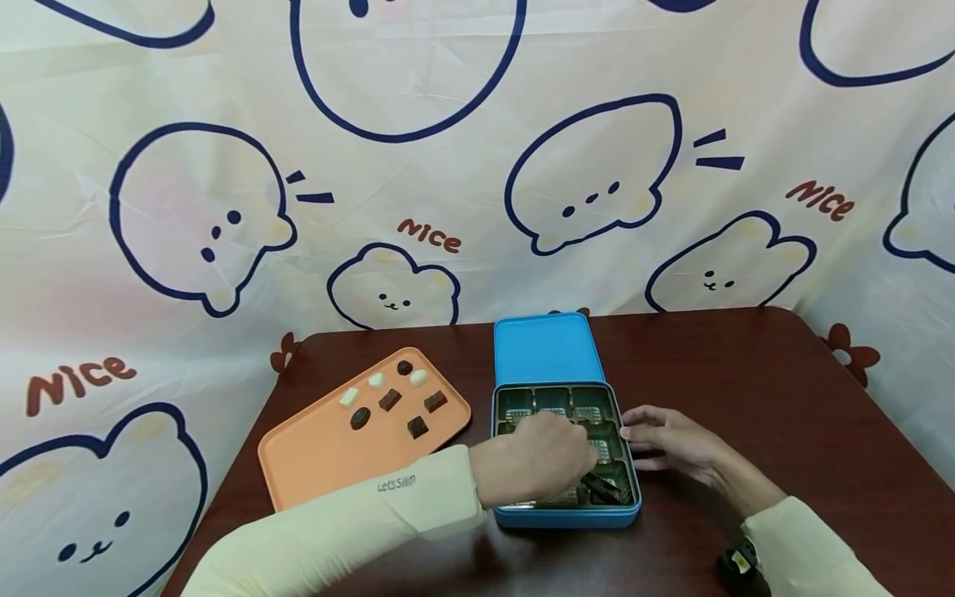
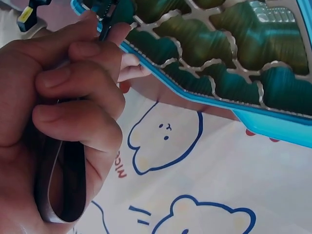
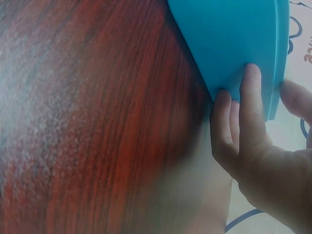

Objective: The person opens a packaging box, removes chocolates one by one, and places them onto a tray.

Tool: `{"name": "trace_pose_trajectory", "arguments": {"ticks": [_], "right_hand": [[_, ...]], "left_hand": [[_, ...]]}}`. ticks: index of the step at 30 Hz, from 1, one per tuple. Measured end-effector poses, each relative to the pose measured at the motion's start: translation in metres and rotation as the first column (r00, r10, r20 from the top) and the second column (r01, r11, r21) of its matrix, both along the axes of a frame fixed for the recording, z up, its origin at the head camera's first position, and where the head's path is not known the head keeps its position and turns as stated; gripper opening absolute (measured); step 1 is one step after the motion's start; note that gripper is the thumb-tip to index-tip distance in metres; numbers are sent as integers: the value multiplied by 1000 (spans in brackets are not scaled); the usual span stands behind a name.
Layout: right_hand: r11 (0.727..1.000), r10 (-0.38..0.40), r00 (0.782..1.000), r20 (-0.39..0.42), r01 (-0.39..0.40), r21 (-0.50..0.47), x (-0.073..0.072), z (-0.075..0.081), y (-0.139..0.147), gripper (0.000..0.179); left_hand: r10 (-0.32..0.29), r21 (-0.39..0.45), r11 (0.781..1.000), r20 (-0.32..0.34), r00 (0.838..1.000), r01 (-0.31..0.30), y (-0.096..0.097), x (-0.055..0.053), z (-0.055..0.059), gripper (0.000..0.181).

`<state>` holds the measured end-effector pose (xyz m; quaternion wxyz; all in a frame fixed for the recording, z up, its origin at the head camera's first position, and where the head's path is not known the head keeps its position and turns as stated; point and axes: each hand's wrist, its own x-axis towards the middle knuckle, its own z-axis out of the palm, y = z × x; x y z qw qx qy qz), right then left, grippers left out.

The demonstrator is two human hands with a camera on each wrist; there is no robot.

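Observation:
My left hand (image 1: pixel 539 454) is over the blue tin (image 1: pixel 564 518), its fingers curled around a pair of dark metal tongs (image 2: pixel 68 209). In the left wrist view the bent end of the tongs shows below the palm. Their tips point down into the near right compartment in the head view; whether they pinch a piece I cannot tell. My right hand (image 1: pixel 675 444) rests against the tin's right side. Its fingers lie fairly straight on the side wall (image 3: pixel 229 53), and the thumb is at the rim. A divided tray (image 2: pixel 195 39) with several compartments fills the tin.
An orange tray (image 1: pixel 321 452) stands to the left, with several dark and white chocolates, such as a round dark one (image 1: pixel 360 418), toward its far right end. The tin's blue lid (image 1: pixel 548 350) lies behind it. A patterned cloth (image 1: pixel 477 182) hangs behind the brown table (image 1: pixel 716 365).

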<state>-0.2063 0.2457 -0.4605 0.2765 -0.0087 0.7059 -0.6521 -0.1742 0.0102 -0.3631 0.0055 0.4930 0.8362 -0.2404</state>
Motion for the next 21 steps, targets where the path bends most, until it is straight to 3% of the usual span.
{"name": "trace_pose_trajectory", "arguments": {"ticks": [5, 11, 21], "right_hand": [[1000, -8, 1000, 8, 8, 6, 1, 0, 0, 56], [1000, -15, 1000, 15, 15, 11, 0, -1, -1, 56], [999, -26, 1000, 15, 26, 26, -1, -2, -1, 60]], "left_hand": [[52, 13, 999, 83, 995, -53, -3, -2, 11, 18], [120, 62, 989, 199, 973, -134, -10, -7, 25, 19], [193, 72, 973, 256, 947, -218, -21, -10, 46, 17]]}}
